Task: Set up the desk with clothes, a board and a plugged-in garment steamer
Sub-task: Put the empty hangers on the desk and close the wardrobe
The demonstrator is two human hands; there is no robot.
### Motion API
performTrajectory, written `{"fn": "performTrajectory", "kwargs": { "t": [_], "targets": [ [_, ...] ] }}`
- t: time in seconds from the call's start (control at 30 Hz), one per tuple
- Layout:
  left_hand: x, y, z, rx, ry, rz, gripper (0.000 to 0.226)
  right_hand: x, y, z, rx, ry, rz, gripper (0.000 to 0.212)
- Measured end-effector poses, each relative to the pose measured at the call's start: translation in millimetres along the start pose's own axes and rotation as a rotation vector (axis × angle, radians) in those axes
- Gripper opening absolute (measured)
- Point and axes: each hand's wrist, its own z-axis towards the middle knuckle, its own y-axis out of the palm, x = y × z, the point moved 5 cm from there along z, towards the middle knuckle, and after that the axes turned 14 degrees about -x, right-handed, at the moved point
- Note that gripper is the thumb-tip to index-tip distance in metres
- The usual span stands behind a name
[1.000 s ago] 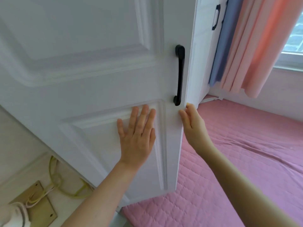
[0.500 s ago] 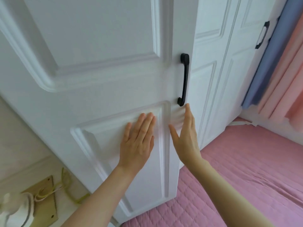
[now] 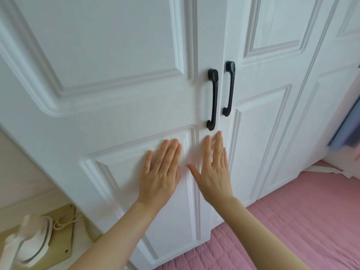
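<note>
Both hands have followed the wardrobe door (image 3: 116, 84) home. A moment ago it stood ajar with my right hand (image 3: 213, 172) at its edge. Now that hand lies on the face, beside my left hand (image 3: 161, 172). Both are flat, fingers straight, pressing the lower panel and gripping nothing.

At 12 o'clock from them, the door's black handle (image 3: 213, 98) sits side by side with the neighbouring door's handle (image 3: 229, 88), so I judge the wardrobe shut.

Down at 8 o'clock the white garment steamer (image 3: 29, 244) rests on a wooden board (image 3: 66, 230), its cord (image 3: 66, 221) looped. I cannot tell whether it is plugged in, and no clothes show. A pink bed cover (image 3: 292, 230) lies at 4 o'clock.
</note>
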Motion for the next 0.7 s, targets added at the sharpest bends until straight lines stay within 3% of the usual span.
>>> {"fn": "performTrajectory", "kwargs": {
  "t": [0.7],
  "targets": [
    [-6,25,10,-0.030,-0.044,0.110,0.061,9,24,32,0.034,0.043,-0.061,0.092]
  ]
}}
